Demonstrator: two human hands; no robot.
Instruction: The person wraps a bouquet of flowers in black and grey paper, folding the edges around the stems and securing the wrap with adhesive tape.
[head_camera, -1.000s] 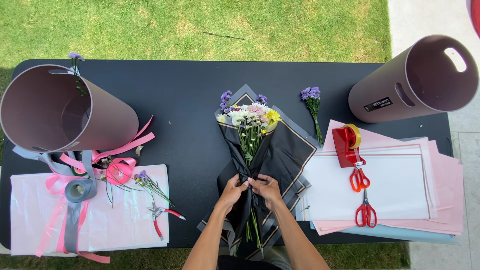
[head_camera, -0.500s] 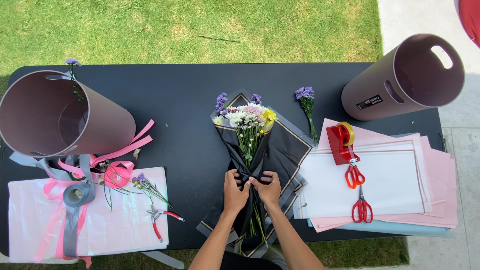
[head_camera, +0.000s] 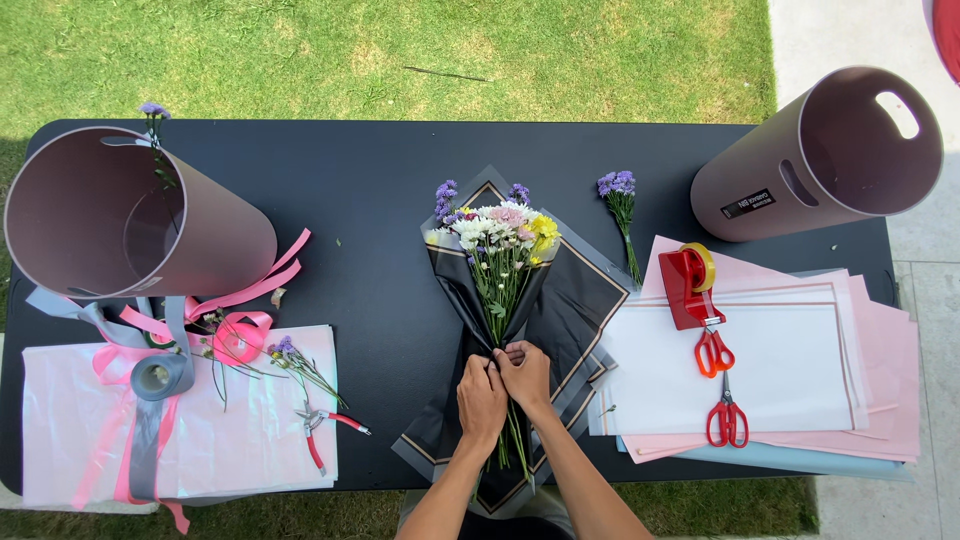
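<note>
bouquet (head_camera: 497, 250) in black wrap (head_camera: 560, 320); left bucket (head_camera: 130, 215) holds one purple stem (head_camera: 153, 125).

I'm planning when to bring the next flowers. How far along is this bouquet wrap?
Done: flowers lie gathered on the black wrapping paper. In hand: left hand and right hand pinch the paper around the stems. Left: no ribbon on it; ribbon spool and tape dispenser lie untouched.

Both forearms rise from the near edge and converge toward the middle. The left hand (head_camera: 481, 402) and right hand (head_camera: 524, 374) meet side by side, touching, fingers curled closed in a pinching grip, knuckles up, the right slightly farther.
</note>
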